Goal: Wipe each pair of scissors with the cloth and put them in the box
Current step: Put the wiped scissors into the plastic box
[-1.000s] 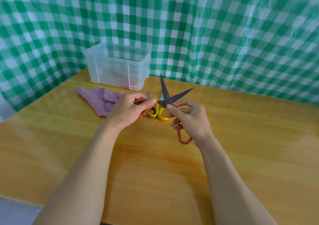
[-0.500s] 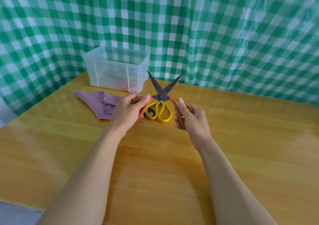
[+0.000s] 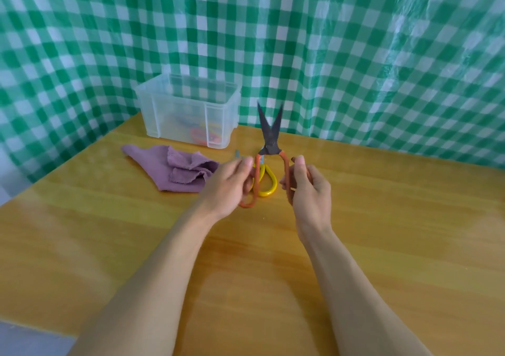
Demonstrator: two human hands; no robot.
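Observation:
Orange-handled scissors (image 3: 269,134) with dark blades stand upright above the table, blades slightly apart and pointing up. My left hand (image 3: 228,184) grips the left handle loop and my right hand (image 3: 307,189) grips the right one. Behind them on the table lie yellow-handled scissors (image 3: 266,180), partly hidden by my left hand. A crumpled purple cloth (image 3: 175,168) lies to the left, apart from both hands. The clear plastic box (image 3: 188,109) stands at the back left with coloured scissors inside.
The wooden table (image 3: 382,219) stretches bare to the right and toward me. A green-and-white checked sheet (image 3: 355,55) hangs right behind the table's far edges. The table's left edge runs close to the cloth.
The orange scissors have turned upright and their blades have closed from a wide spread to a narrow gap. My right hand shifted from near the pivot to the right handle.

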